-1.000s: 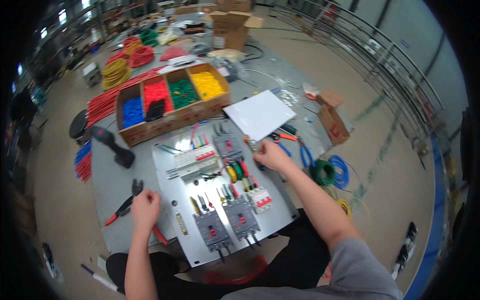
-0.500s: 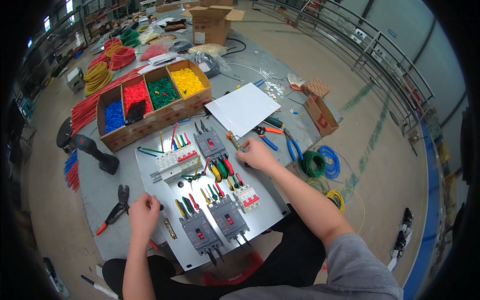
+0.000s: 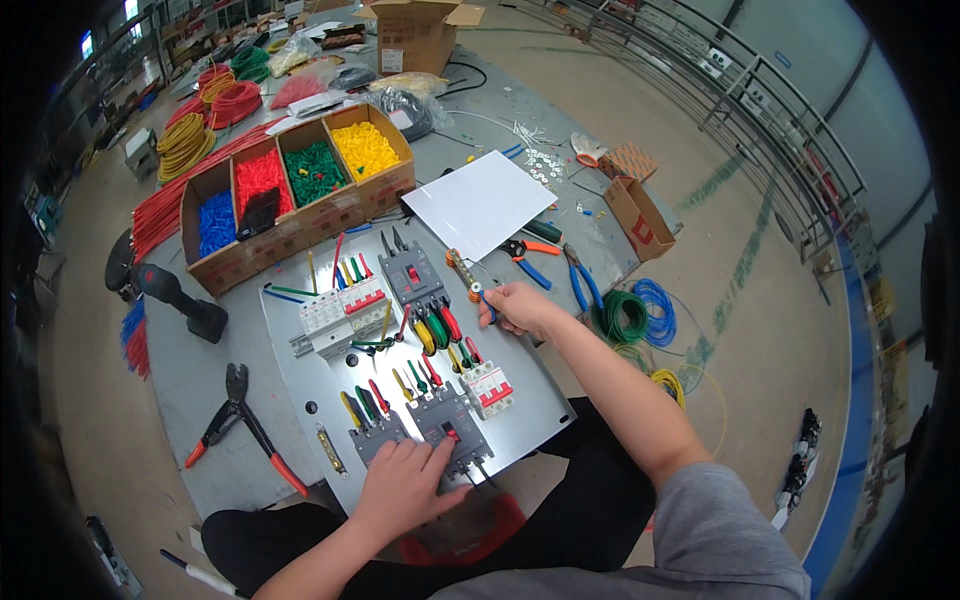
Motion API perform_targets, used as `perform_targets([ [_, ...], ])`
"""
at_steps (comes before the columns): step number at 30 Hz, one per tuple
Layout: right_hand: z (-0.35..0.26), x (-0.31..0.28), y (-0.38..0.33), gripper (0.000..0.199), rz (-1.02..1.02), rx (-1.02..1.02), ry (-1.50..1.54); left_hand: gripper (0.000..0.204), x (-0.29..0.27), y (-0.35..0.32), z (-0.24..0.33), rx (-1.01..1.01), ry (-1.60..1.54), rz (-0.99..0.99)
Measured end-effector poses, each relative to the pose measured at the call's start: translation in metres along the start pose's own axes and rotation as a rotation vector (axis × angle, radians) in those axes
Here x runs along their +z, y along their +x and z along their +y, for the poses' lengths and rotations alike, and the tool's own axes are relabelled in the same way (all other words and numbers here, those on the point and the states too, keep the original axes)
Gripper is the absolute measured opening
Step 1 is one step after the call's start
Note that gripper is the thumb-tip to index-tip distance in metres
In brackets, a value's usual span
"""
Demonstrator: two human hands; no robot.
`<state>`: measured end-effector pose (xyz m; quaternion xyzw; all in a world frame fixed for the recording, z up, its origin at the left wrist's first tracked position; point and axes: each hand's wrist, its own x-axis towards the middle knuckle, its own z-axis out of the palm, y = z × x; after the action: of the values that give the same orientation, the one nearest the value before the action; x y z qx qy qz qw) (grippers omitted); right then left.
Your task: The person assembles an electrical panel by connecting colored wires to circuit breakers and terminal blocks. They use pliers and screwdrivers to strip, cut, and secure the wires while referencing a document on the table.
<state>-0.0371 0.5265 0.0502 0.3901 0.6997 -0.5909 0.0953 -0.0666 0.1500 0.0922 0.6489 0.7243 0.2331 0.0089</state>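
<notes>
A metal mounting plate [image 3: 540, 395] lies before me, carrying several grey moulded-case circuit breakers. My left hand [image 3: 402, 488] is spread over the two near ones, its fingers stretched out, the index fingertip at the red switch of the near right breaker [image 3: 440, 420]. The near left breaker [image 3: 372, 440] is partly covered by that hand. My right hand [image 3: 520, 307] pinches a small blue piece [image 3: 487, 308] beside the brass terminal bar [image 3: 461, 270] on the plate's right. The far breaker [image 3: 411, 272] has yellow, green and red wires looping from it.
Pliers with orange-tipped handles [image 3: 238, 412] and a black cordless drill [image 3: 180, 302] lie on the left. A divided cardboard box [image 3: 300, 212] of coloured sleeves stands behind the plate. Blue-handled pliers [image 3: 578, 275], wire strippers [image 3: 525, 262] and a white sheet [image 3: 482, 205] are at the right.
My left hand has moved right from the plate's left edge onto the near breakers, its fingers now spread. My right hand stays by the terminal bar. The view has shifted slightly.
</notes>
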Motion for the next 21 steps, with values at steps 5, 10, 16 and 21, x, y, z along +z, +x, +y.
perform_targets([
  [5, 0.002, -0.003, -0.004, 0.035, 0.017, 0.006, -0.017, 0.062, 0.009, -0.001, -0.009, 0.021, 0.024, -0.015],
  [10, 0.001, -0.001, -0.005, 0.035, 0.014, -0.003, 0.004, 0.062, 0.01, 0.0, -0.01, 0.013, 0.023, -0.031],
  [16, -0.001, -0.001, 0.001, 0.038, 0.048, -0.012, -0.043, 0.06, 0.01, 0.001, -0.01, 0.014, 0.013, -0.023],
  [21, -0.01, 0.001, 0.005, 0.04, 0.087, -0.043, -0.245, 0.06, 0.01, 0.001, -0.012, 0.014, 0.009, -0.015],
])
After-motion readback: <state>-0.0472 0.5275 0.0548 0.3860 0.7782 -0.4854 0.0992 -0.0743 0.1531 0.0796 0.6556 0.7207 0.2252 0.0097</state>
